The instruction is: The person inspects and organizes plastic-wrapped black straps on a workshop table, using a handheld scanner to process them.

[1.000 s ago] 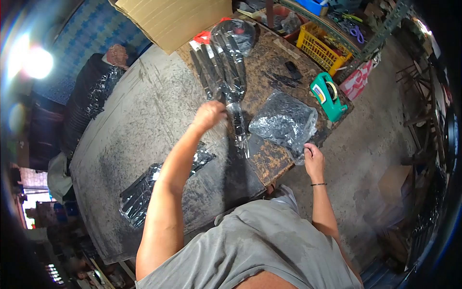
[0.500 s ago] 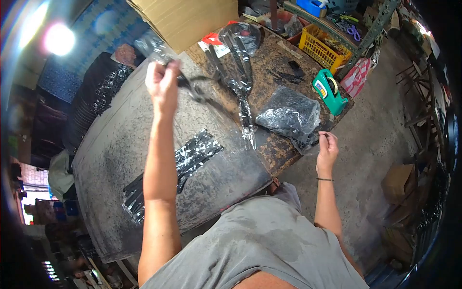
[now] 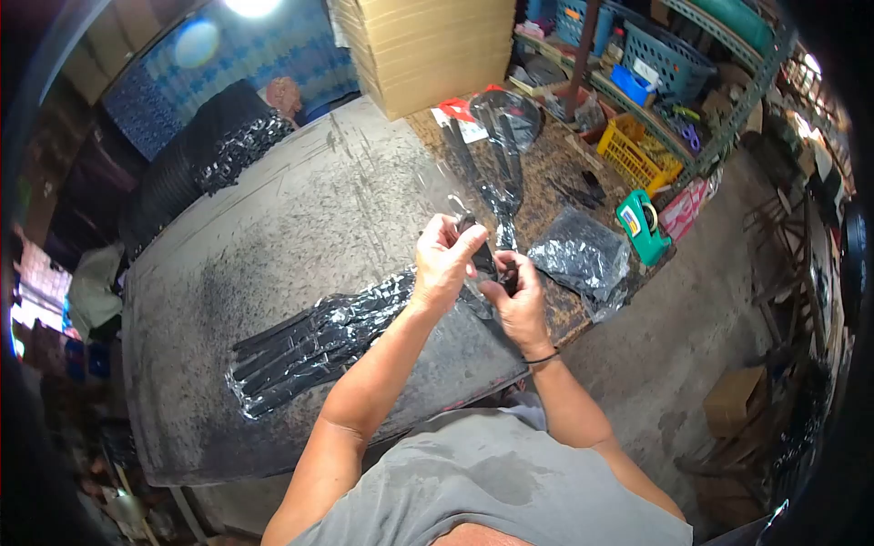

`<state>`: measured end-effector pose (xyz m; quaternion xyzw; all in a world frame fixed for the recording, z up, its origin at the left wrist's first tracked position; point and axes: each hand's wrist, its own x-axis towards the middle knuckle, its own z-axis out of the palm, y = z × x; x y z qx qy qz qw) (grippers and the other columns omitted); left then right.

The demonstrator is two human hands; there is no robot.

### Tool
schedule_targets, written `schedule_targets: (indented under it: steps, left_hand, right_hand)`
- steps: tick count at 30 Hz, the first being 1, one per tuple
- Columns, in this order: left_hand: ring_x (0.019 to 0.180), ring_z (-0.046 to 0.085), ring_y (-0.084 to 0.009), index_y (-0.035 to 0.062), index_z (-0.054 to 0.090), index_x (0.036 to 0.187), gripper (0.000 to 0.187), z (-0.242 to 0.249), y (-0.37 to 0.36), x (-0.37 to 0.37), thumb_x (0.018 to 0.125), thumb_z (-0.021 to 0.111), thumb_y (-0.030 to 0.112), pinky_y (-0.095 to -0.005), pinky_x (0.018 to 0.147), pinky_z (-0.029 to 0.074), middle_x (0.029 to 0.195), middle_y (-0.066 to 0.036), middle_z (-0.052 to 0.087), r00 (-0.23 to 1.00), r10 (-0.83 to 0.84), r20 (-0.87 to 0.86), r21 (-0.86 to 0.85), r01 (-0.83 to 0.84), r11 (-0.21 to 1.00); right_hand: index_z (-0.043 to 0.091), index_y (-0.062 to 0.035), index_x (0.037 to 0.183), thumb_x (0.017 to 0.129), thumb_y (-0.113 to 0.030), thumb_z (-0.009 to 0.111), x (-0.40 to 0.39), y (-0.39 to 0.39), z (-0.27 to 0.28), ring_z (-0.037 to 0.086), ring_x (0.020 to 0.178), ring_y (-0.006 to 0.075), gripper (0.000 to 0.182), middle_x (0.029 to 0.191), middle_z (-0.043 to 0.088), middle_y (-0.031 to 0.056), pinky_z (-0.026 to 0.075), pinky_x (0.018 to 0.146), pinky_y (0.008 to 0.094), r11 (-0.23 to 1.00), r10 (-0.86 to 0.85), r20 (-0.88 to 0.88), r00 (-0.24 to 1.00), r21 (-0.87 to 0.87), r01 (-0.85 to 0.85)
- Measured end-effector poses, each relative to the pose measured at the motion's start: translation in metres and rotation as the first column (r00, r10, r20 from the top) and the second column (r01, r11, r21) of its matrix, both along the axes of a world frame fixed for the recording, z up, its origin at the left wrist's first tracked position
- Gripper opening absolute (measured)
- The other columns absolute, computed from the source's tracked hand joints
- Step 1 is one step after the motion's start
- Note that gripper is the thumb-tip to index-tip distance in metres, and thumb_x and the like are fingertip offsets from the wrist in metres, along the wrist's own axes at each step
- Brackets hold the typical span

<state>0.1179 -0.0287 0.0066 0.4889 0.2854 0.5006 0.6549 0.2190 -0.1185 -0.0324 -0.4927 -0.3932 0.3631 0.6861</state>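
My left hand [image 3: 444,259] is closed around a black strip with clear plastic film [image 3: 441,188] sticking up beyond the fingers. My right hand [image 3: 521,300], with a dark band on the wrist, has its fingers curled on a dark piece close beside it, seemingly the same strip's other part. Below my left forearm lies a bundle of black strips in clear plastic [image 3: 300,350]. Just beyond my hands is another wrapped bundle [image 3: 503,187], its black ends fanned out. A crumpled clear bag with dark contents [image 3: 583,250] sits to the right of my right hand.
A green tape dispenser [image 3: 643,227] stands at the worktable's [image 3: 264,218] right corner. Behind are a tall cardboard box [image 3: 432,55], a yellow basket [image 3: 637,155] and a metal shelf with blue baskets [image 3: 669,56]. A large stack of black wrapped bundles [image 3: 205,150] lies back left.
My left hand has come down and right with the strip and plastic. My right hand has left the crumpled bag's edge and moved left to meet it. The view has shifted.
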Motion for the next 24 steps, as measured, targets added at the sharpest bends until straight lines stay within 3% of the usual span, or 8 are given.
schedule_targets:
  steps: [3,5,7,9,12,17,21,24]
  left_hand:
    - [0.058,0.05,-0.0049,0.0081,0.051,0.088,0.021,-0.004,0.003,-0.02,0.084,0.07,0.014,-0.0195,0.048,0.043,0.073,0.001,0.054,0.998,0.056,-0.023,0.028,-0.055,0.998]
    - [0.064,0.052,-0.0049,0.0072,0.053,0.095,0.02,0.006,0.009,-0.033,0.085,0.068,0.016,-0.019,0.051,0.043,0.074,0.001,0.055,0.999,0.054,0.005,0.094,-0.055,0.994]
    - [0.073,0.057,-0.0077,0.0036,0.053,0.112,0.029,0.014,0.021,-0.045,0.089,0.063,0.018,-0.0222,0.063,0.049,0.088,-0.005,0.062,1.0,-0.014,-0.004,0.037,0.015,0.999]
    - [0.082,0.062,-0.0138,0.0022,0.052,0.114,0.03,0.017,0.031,-0.041,0.091,0.061,0.018,-0.0281,0.073,0.052,0.094,-0.01,0.064,0.982,-0.082,0.169,0.064,0.072,0.995]
    - [0.087,0.064,-0.0194,0.0012,0.051,0.113,0.029,0.011,0.036,-0.037,0.091,0.06,0.018,-0.0325,0.077,0.053,0.094,-0.013,0.065,0.983,-0.122,0.139,0.095,0.109,0.989]
    - [0.08,0.065,-0.0187,0.0009,0.052,0.109,0.026,0.001,0.026,-0.032,0.091,0.061,0.018,-0.0321,0.076,0.053,0.091,-0.014,0.066,0.982,-0.118,0.146,0.039,0.113,0.993]
    - [0.08,0.065,-0.0179,0.001,0.055,0.102,0.022,-0.007,0.013,-0.034,0.091,0.06,0.019,-0.0314,0.076,0.053,0.091,-0.013,0.066,0.996,-0.073,0.041,-0.043,0.075,0.996]
    - [0.074,0.061,-0.0117,0.0008,0.056,0.1,0.026,-0.009,0.004,-0.035,0.091,0.06,0.025,-0.0244,0.054,0.05,0.086,-0.007,0.065,0.998,-0.062,-0.03,-0.038,0.061,0.997]
  right_hand:
    - [0.055,-0.002,0.105,0.084,-0.007,0.069,-0.02,0.013,0.004,0.057,0.076,0.0063,0.026,0.088,0.064,0.0,0.046,0.07,0.0202,0.996,0.087,0.02,0.996,-0.032,-0.086]
    - [0.058,-0.0024,0.094,0.086,-0.014,0.068,-0.023,0.015,0.001,0.055,0.069,0.0053,0.017,0.078,0.063,-0.0014,0.044,0.065,0.0201,0.983,0.135,0.168,0.976,-0.15,-0.111]
    - [0.058,-0.0029,0.087,0.089,-0.019,0.065,-0.025,0.014,0.003,0.053,0.065,0.0049,0.018,0.073,0.062,-0.001,0.042,0.06,0.0201,0.986,0.146,0.196,0.97,-0.108,-0.127]
    - [0.057,-0.0025,0.086,0.091,-0.02,0.063,-0.023,0.015,0.005,0.054,0.065,0.005,0.019,0.072,0.062,0.0002,0.042,0.058,0.02,0.979,0.191,0.155,0.969,-0.104,-0.176]
    - [0.056,-0.0018,0.086,0.093,-0.02,0.059,-0.02,0.018,0.009,0.055,0.063,0.0067,0.02,0.072,0.06,0.0009,0.044,0.058,0.0213,0.979,0.182,0.15,0.972,-0.123,-0.164]
    - [0.056,-0.002,0.088,0.093,-0.017,0.058,-0.026,0.025,0.008,0.056,0.061,0.0079,0.016,0.073,0.059,0.0,0.046,0.057,0.0226,0.982,0.154,0.115,0.981,-0.131,-0.138]
    - [0.057,-0.0022,0.092,0.093,-0.012,0.056,-0.03,0.027,0.006,0.057,0.061,0.0073,0.01,0.077,0.059,-0.0003,0.048,0.058,0.0226,0.976,0.194,-0.05,0.98,-0.087,-0.198]
    - [0.058,-0.002,0.093,0.094,-0.011,0.055,-0.033,0.028,0.01,0.057,0.063,0.0072,0.01,0.078,0.06,-0.0003,0.049,0.059,0.0224,0.977,0.184,-0.105,0.977,-0.09,-0.194]
